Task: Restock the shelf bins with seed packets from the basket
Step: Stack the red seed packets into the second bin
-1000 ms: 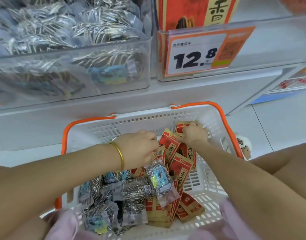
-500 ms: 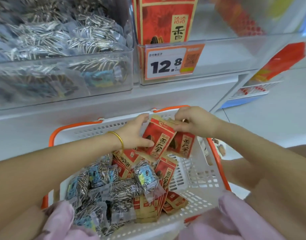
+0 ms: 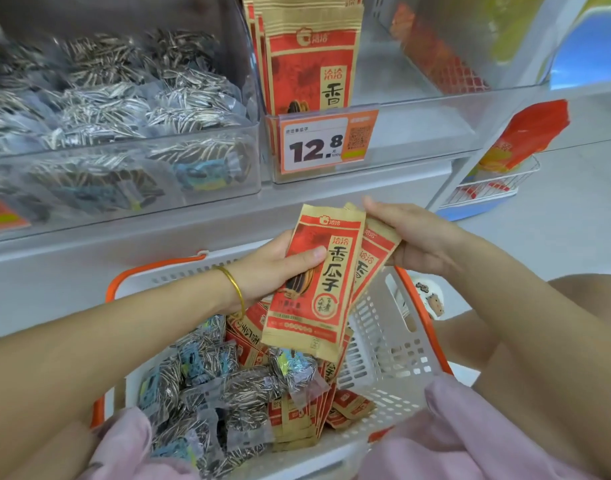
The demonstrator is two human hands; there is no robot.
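Holding a red-and-tan paper seed packet (image 3: 317,282) upright over the far edge of the white slotted plastic basket (image 3: 383,344), the left hand (image 3: 269,271) grips it by its left edge, with the thumb laid across the front. A gold bangle (image 3: 235,289) sits on that wrist. Just behind and to the right, a second red-and-tan packet (image 3: 375,256) is tilted and overlaps the first. The right hand (image 3: 425,240) pinches its upper right edge with curled fingers.

In the basket, clear packets of striped seeds (image 3: 248,386) fill the left side, and more red-and-tan packets (image 3: 293,420) lie against the near right side.

On the shelf above, the left clear plastic bin (image 3: 124,178) is heaped with striped seed packets. The right clear bin (image 3: 418,133) holds upright red-and-tan packets (image 3: 311,64) at its left wall. An orange-framed price tag (image 3: 317,147) reading 12.8 is fixed to its front edge.
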